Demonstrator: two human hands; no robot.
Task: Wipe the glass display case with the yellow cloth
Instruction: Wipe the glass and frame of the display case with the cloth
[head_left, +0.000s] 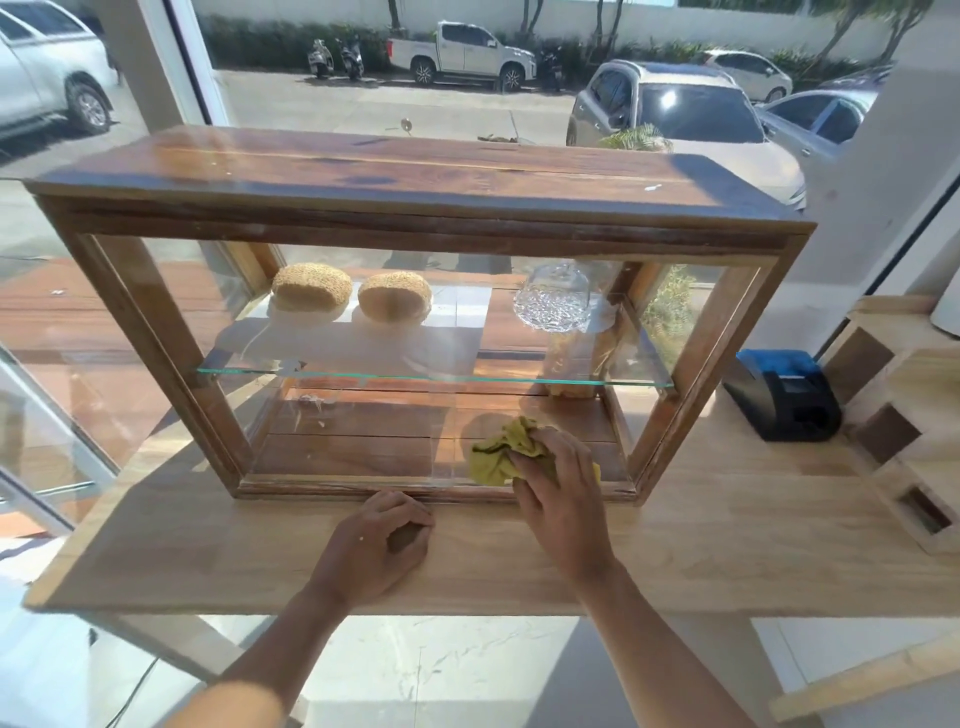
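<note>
A wood-framed glass display case (415, 228) stands on a light wooden counter (727, 545), its front glass pane facing me. My right hand (561, 493) holds a bunched yellow cloth (498, 452) pressed against the lower right part of the front glass. My left hand (379, 540) rests as a loose fist on the counter just in front of the case's bottom frame, holding nothing. Inside the case, two round woven items (311, 291) and a clear glass dome (553, 301) sit on a glass shelf (415, 376).
A black and blue receipt printer (779, 395) sits on the counter right of the case. Stepped wooden boxes (909, 415) stand at the far right. A large window behind shows parked cars. The counter's front edge is close to my arms.
</note>
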